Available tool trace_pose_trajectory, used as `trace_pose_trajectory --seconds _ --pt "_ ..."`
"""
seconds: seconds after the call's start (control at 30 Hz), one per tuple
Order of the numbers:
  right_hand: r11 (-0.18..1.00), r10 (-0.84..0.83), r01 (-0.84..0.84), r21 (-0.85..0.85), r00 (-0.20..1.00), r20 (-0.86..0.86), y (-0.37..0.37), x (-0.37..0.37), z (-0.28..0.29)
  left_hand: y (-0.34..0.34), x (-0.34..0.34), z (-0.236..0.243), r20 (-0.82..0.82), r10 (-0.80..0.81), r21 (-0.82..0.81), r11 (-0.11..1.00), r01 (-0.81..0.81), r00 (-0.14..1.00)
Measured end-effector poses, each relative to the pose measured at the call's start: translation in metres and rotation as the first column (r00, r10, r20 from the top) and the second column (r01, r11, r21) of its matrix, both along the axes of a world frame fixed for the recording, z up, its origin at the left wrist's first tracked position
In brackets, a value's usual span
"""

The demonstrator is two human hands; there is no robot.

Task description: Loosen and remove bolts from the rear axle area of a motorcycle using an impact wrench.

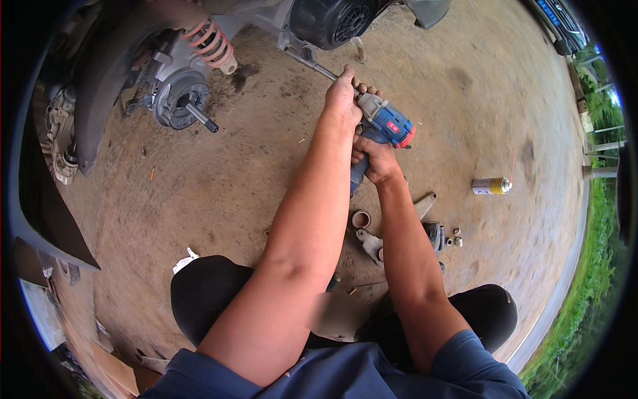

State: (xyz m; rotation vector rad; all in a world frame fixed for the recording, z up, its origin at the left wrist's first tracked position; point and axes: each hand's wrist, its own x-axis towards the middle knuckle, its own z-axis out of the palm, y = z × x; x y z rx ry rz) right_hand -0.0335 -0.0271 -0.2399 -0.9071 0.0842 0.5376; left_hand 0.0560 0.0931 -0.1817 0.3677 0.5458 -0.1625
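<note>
My left hand [340, 96] is closed around the front of a blue-and-red cordless impact driver [389, 123], where a metal rod [319, 68] runs from the vehicle to the tool; exactly what its fingers grip there is partly hidden. My right hand [375, 156] is wrapped round the tool's handle, below the motor housing. The rod's upper end lies at a bracket [296, 50] beneath a black finned cover [329, 23]. To the left, a hub [176, 100] with a protruding axle stands below a red coil spring [209, 43].
A spray can [490, 186] lies on the concrete floor [531, 233] at right. Metal arms [372, 247], a ring [361, 219] and several small parts lie between my forearms and beside my right one. Dark body panels [50, 219] are at left; grass [591, 272] borders the right.
</note>
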Motion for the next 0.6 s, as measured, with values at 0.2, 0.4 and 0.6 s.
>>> trace_pose_trajectory --seconds 0.2,0.4,0.6 --pt "0.999 -0.008 0.007 -0.038 1.0 -0.029 0.003 -0.003 0.008 0.002 -0.003 0.003 -0.002 0.01 -0.013 1.0 -0.01 1.0" --pt "0.998 0.004 -0.001 -0.063 0.999 0.041 0.006 -0.01 0.015 -0.003 0.001 -0.01 -0.033 0.044 -0.069 0.997 -0.046 0.998" --pt "0.995 0.098 -0.096 -0.029 0.992 0.081 -0.018 0.001 -0.013 -0.008 0.001 -0.005 -0.04 0.053 -0.068 0.996 -0.056 0.998"
